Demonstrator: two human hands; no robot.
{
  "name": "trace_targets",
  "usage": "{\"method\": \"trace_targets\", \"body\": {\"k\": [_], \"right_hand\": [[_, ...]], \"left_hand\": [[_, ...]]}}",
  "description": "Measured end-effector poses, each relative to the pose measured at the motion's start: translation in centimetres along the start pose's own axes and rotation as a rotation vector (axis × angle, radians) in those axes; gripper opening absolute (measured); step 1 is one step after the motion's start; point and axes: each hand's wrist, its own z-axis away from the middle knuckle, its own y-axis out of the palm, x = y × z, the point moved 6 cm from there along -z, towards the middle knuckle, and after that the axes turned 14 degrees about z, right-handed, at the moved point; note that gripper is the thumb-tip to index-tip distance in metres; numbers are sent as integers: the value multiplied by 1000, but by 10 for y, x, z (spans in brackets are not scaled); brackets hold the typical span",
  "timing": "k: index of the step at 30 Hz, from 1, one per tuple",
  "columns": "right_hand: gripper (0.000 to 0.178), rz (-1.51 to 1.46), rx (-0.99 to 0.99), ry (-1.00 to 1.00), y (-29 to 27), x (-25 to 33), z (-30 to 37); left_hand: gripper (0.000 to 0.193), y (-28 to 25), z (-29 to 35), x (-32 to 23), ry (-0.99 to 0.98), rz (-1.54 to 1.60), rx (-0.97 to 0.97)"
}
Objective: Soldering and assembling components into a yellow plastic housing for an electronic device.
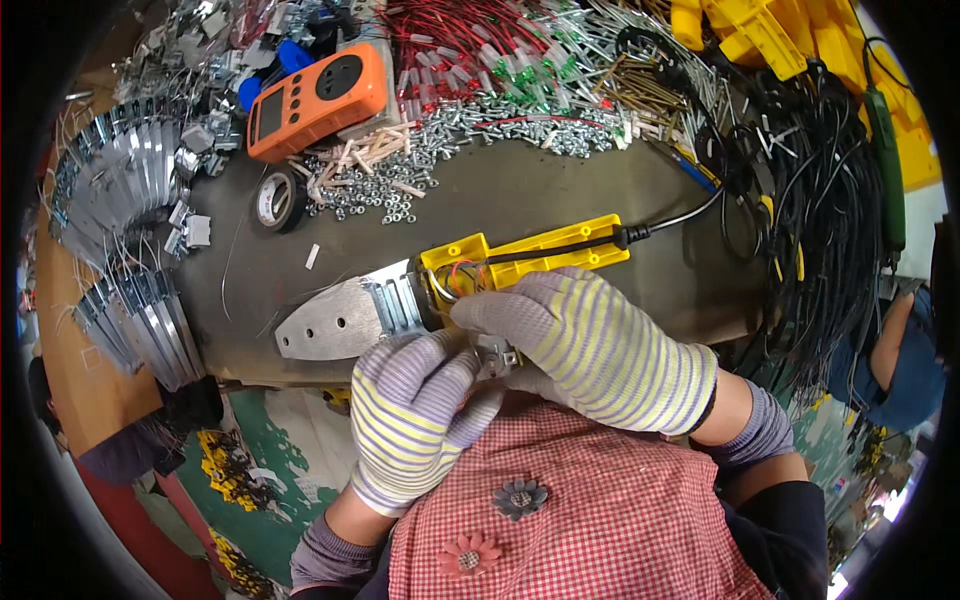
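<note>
Both my hands wear striped knit gloves and meet at a yellow plastic handle shell (560, 253) lying open on the bench. A black cord (553, 248) runs along its channel, and thin coloured wires (460, 276) show inside. From its left end extends a flat silver metal plate (330, 322) with holes and a ribbed bracket (397, 304). My right hand (590, 345) has its fingers closed at the wires, around a small silvery metal part (495, 355). My left hand (420, 405) is closed just left of that part; its fingertips' contents are hidden.
Behind lie an orange meter (318, 100), black tape roll (277, 198), nuts (370, 195), screws (480, 125) and red-wired lamps (460, 45). Metal plates (120, 180) stand at left. Black cords (820, 200) and yellow shells (770, 35) crowd the right. The bench's front edge (290, 383) runs near my hands.
</note>
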Motion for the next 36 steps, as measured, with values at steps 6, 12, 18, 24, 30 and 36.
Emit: {"method": "trace_targets", "body": {"k": [6, 12, 18, 24, 30, 36], "right_hand": [[48, -61, 15, 33, 5, -8, 5], [49, -78, 35, 56, 3, -8, 5], [44, -72, 92, 18, 4, -9, 3], [31, 38, 23, -23, -23, -7, -46], [11, 311, -26, 30, 11, -17, -56], [13, 434, 182, -158, 13, -13, -51]], "left_hand": [[40, 8, 4, -3, 80, -93, 3], [51, 15, 6, -11, 72, -262, 191], [36, 20, 4, -19, 204, -381, 115], [32, 19, 5, -18, 189, -398, 125], [29, 18, -1, -19, 148, -332, 117], [24, 16, -4, -15, 165, -328, 91]]}}
